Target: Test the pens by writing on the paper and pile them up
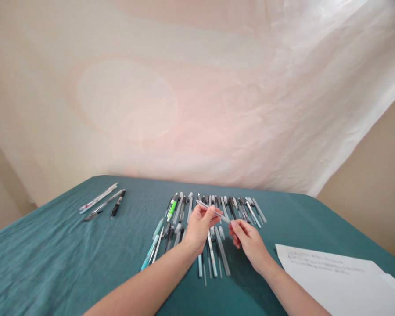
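A slim, translucent grey pen point(221, 216) is held slantwise above the rows of pens. My left hand point(200, 224) is closed on its middle, thumb and fingers pinching the barrel. At the lower right end, my right hand point(247, 242) pinches the same pen between thumb and fingertips. Beneath and behind the hands, many pens lie side by side in two rows on the cloth. A bright green pen point(171, 211) stands out in the far row, and a light blue pen point(149, 253) lies at the near row's left. My left hand and forearm cover part of the near row.
A dark green cloth point(52, 259) covers the table. At the far left lie a black pen point(118, 206) and several pale or clear pens point(98, 198). White paper sheets point(342, 281) with writing rest at the right. A pale draped sheet point(210, 87) hangs behind the table.
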A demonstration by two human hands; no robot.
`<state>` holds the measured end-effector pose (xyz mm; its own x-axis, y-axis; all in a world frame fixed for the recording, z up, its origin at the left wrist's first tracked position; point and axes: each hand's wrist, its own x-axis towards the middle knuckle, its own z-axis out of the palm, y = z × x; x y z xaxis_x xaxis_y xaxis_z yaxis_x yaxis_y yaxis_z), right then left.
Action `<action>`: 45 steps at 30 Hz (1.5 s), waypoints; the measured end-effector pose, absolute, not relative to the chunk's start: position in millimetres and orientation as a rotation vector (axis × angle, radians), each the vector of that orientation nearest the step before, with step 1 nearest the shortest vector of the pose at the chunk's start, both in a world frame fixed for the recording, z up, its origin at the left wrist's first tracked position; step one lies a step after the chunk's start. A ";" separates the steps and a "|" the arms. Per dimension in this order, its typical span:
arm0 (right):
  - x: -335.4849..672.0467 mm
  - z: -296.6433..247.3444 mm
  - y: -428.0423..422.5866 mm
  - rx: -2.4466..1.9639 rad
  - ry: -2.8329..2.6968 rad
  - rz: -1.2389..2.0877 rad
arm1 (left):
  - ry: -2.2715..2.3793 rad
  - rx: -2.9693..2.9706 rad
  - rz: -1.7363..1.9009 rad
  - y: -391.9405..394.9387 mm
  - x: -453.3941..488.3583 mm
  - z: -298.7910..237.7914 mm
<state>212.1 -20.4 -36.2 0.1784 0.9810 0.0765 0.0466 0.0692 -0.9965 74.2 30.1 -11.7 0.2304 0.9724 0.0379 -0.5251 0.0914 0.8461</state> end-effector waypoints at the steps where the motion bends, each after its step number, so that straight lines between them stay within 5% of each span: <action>1: 212.1 -35.7 -20.5 -1.258 -1.133 1.009 | 0.644 0.874 1.238 30.3 74.0 -11.8; 45: 220.3 -42.7 -17.0 -1.217 -1.141 1.224 | 0.676 0.923 1.270 33.2 71.6 -19.1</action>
<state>220.3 -17.0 -42.7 0.0331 0.9990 -0.0302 -0.0402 -0.0289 -0.9988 71.6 33.2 -19.1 0.1935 0.9789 0.0654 -0.4928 0.0394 0.8692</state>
